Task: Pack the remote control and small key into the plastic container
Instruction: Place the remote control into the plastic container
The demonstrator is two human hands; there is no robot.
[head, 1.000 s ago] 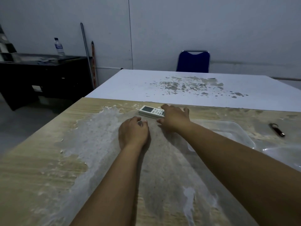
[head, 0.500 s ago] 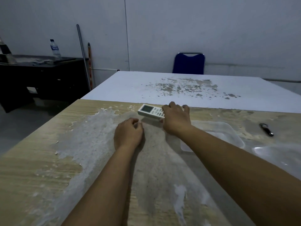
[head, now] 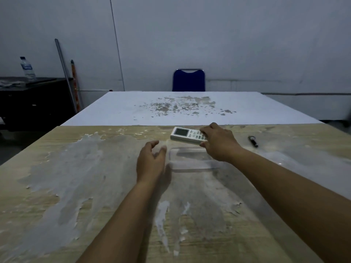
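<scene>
A white remote control with a small screen is lifted a little off the worn wooden table, just beyond the clear plastic container. My right hand grips the remote's button end. My left hand hovers at the container's left edge with fingers apart, holding nothing. A small dark key on a ring lies on the table to the right of my right hand.
A clear plastic lid lies to the right of the container. A white table adjoins the far edge, with a blue chair behind it. At far left, a dark desk holds a water bottle.
My right hand has closed on the remote and raised it off the table. My left hand has opened from a fist and shifted toward the container's left edge.
</scene>
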